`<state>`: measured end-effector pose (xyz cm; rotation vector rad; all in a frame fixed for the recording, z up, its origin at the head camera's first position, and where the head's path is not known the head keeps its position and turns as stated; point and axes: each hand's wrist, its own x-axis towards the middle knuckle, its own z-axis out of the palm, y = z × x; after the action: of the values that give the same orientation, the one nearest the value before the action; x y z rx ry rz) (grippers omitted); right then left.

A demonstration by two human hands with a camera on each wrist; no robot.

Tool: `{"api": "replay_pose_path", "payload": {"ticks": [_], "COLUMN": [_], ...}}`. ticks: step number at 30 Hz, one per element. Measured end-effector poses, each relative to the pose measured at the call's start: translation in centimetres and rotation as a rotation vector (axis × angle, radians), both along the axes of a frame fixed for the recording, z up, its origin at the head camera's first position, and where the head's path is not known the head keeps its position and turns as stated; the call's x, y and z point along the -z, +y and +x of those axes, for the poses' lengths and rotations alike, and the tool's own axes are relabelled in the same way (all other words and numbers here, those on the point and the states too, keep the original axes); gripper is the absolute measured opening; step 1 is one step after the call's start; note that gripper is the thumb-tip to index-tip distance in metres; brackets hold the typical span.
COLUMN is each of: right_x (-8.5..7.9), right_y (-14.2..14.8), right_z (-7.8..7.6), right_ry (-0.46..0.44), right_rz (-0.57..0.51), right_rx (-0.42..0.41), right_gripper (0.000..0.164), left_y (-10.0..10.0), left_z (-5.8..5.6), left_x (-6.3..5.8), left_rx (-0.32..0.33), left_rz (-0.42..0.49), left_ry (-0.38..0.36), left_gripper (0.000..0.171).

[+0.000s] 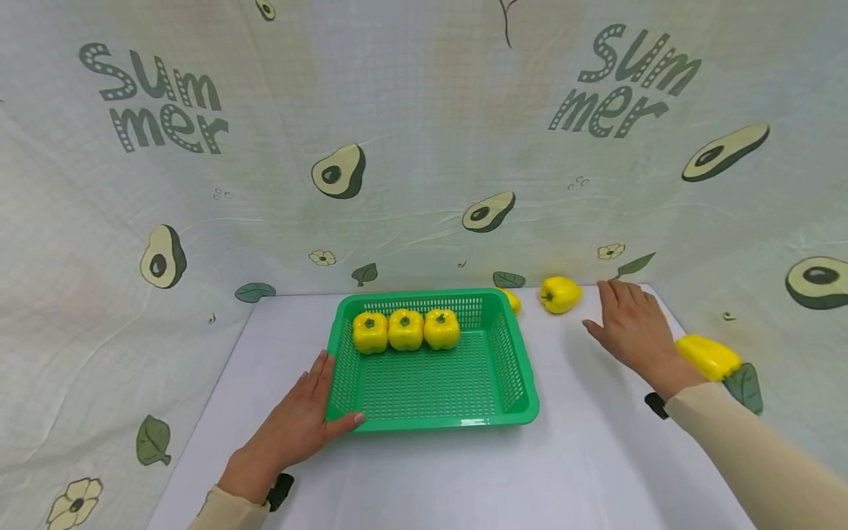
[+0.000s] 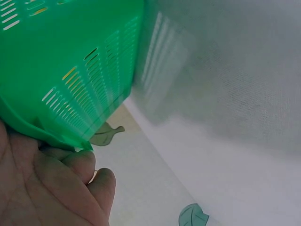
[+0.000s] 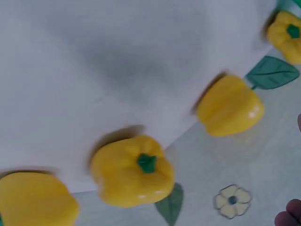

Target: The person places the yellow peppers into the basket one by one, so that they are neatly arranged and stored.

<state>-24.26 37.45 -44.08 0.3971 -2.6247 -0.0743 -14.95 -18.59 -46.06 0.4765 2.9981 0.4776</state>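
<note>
In the head view my left hand (image 1: 301, 416) rests at the near left corner of a green basket (image 1: 430, 425). Its straight fingers lie along the left side and its thumb touches the front rim. The left wrist view shows the fingers at the basket rim (image 2: 28, 125). Three yellow bell peppers (image 1: 405, 330) stand in a row at the basket's back left. My right hand (image 1: 632, 327), holding nothing, reaches over the back right of the table with fingers extended. Below it, a yellow bell pepper (image 3: 134, 172) appears in the right wrist view but is hidden in the head view.
Another yellow pepper (image 1: 561, 294) lies at the table's back edge, left of the right hand. One more pepper (image 1: 510, 300) is partly hidden behind the basket. Beside the right wrist lies a further pepper (image 1: 709, 357). A printed cloth (image 1: 411, 243) hangs behind the white table (image 1: 424, 478).
</note>
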Motion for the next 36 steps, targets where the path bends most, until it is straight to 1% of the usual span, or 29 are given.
{"api": "replay_pose_path", "payload": {"ticks": [2, 5, 8, 13, 15, 19, 22, 26, 29, 34, 36], "right_x": [0.8, 1.9, 2.8, 4.3, 4.8, 5.8, 6.4, 7.0, 7.3, 7.7, 7.8], "right_y": [1.6, 4.0, 5.9, 7.7, 8.1, 8.7, 9.1, 9.4, 9.3, 9.3, 9.3], "right_z": [0.0, 0.0, -0.3, -0.9, -1.1, -1.5, -1.8, -2.1, -2.4, -2.6, -2.7], "right_ry": [-0.040, -0.078, -0.085, -0.134, -0.152, -0.161, -0.160, -0.164, -0.165, -0.201, -0.229], "right_rz": [0.005, 0.025, 0.055, 0.106, 0.125, 0.145, 0.134, 0.100, 0.084, 0.070, 0.059], "right_rx": [0.055, 0.111, 0.121, 0.131, 0.135, 0.123, 0.109, 0.105, 0.104, 0.144, 0.167], "right_gripper": [0.088, 0.088, 0.087, 0.085, 0.082, 0.076, 0.072, 0.072, 0.070, 0.068, 0.070], "left_y": [0.0, -0.1, -0.1, -0.2, -0.2, 0.0, 0.0, 0.1, 0.1, 0.1, 0.1], "left_z": [0.0, 0.0, 0.0, -0.1, -0.1, -0.1, -0.1, -0.1, -0.1, -0.1, -0.1], "left_x": [0.0, 0.1, 0.2, 0.4, 0.4, 0.5, 0.5, 0.5, 0.5, 0.5, 0.5], "left_rx": [0.001, 0.002, 0.000, -0.010, -0.012, -0.010, -0.013, -0.020, -0.021, -0.025, -0.029], "left_rz": [0.002, 0.007, 0.006, 0.003, 0.004, 0.006, 0.007, 0.005, 0.001, -0.001, -0.004], "left_ry": [-0.001, -0.003, -0.007, -0.021, -0.022, -0.008, -0.011, -0.022, -0.015, -0.025, -0.033], "left_gripper": [0.118, 0.118, 0.118, 0.120, 0.120, 0.118, 0.118, 0.119, 0.119, 0.120, 0.120]}}
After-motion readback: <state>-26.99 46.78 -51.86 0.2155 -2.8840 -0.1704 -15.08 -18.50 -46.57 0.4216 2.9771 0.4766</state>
